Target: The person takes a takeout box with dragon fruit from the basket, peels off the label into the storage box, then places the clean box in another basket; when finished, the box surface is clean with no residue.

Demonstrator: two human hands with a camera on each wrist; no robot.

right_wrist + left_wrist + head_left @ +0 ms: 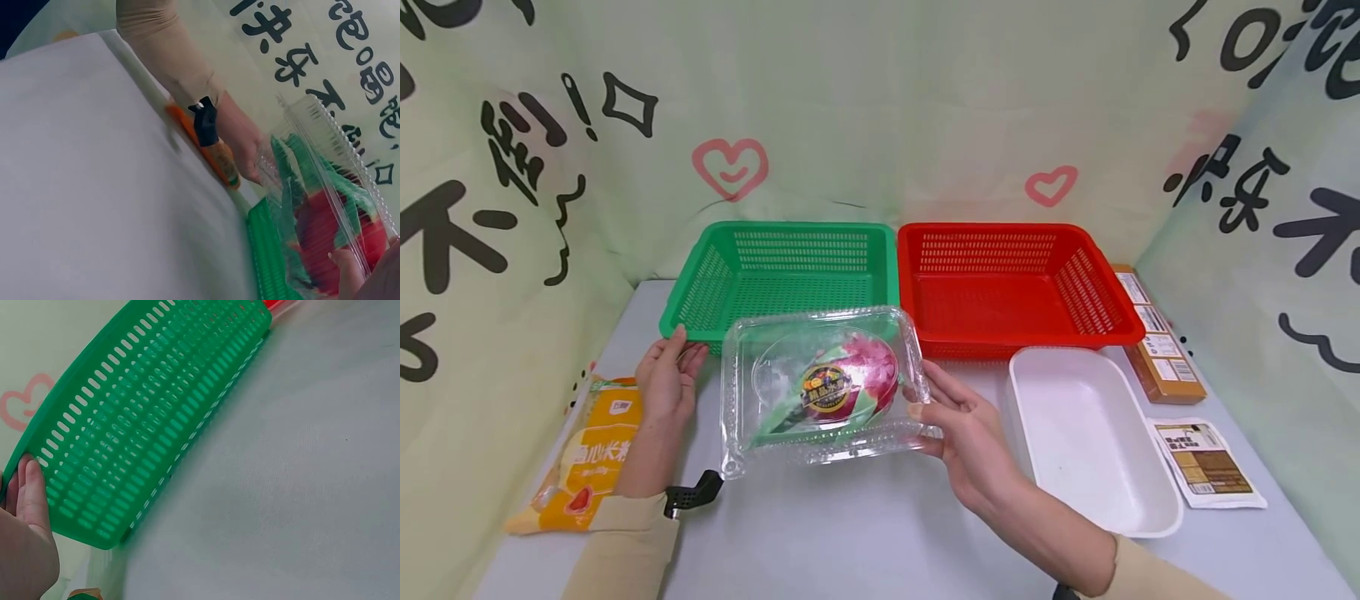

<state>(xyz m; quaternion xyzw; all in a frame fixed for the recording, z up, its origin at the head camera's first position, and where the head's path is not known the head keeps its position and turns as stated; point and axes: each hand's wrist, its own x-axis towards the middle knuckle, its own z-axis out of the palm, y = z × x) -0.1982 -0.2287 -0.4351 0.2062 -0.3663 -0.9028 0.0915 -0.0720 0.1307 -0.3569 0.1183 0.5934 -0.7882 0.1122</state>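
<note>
Green plastic forms the basket [808, 287] ahead; in the head view, your right hand [966, 437] pinches the clear box [775, 362], fruit [872, 367] inside, at the basket's near side, perhaps to hold the lid closed. From the left wrist, your left hand [30, 540] grips the basket's rim, likely steadying it; from the right wrist, your thumb [347, 269] presses the box's edge.

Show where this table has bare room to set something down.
Bare: the near middle of the table, between the left sleeve and the white tray. Crowded: right of that tray, where brown box and white packet sit.
</note>
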